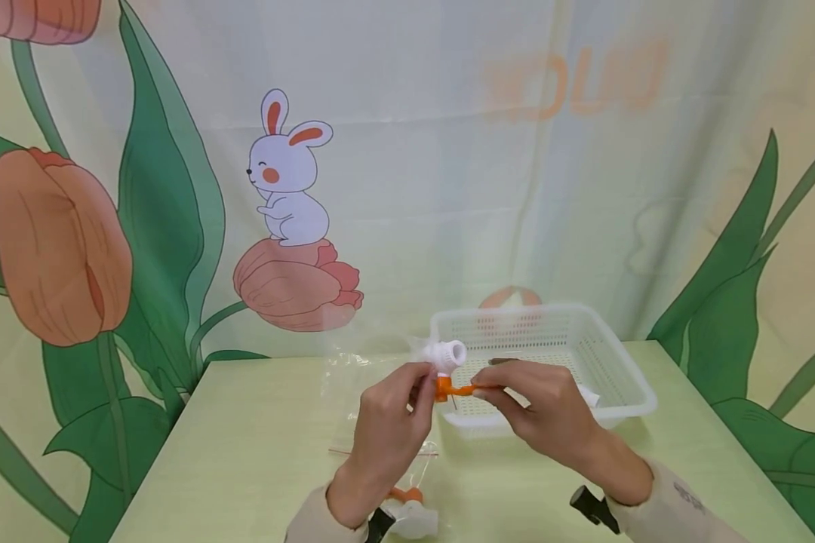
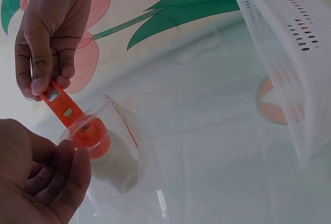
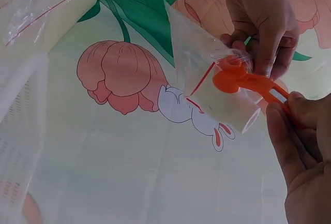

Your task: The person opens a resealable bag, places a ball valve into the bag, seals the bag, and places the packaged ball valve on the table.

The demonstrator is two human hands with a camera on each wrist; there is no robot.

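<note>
A white plastic tap (image 1: 446,354) with an orange lever handle (image 1: 463,391) is held up between both hands, over the front left of the basket. Clear film of a zip bag (image 3: 199,74) with a red seal line covers the tap's white body (image 3: 227,105). The left hand (image 1: 392,411) pinches the bag beside the handle's round orange end (image 2: 92,137). From the other side, the right hand (image 1: 550,400) grips the flat end of the lever between thumb and fingers. In the left wrist view, the lever (image 2: 63,106) sticks out past the film.
Behind the hands stands a white perforated basket (image 1: 625,369), with a small white piece (image 1: 589,396) inside. A clear zip bag (image 1: 353,422) lies on the table to its left. Near the front edge lies another white tap with orange parts (image 1: 414,516). A printed curtain (image 1: 407,188) hangs behind.
</note>
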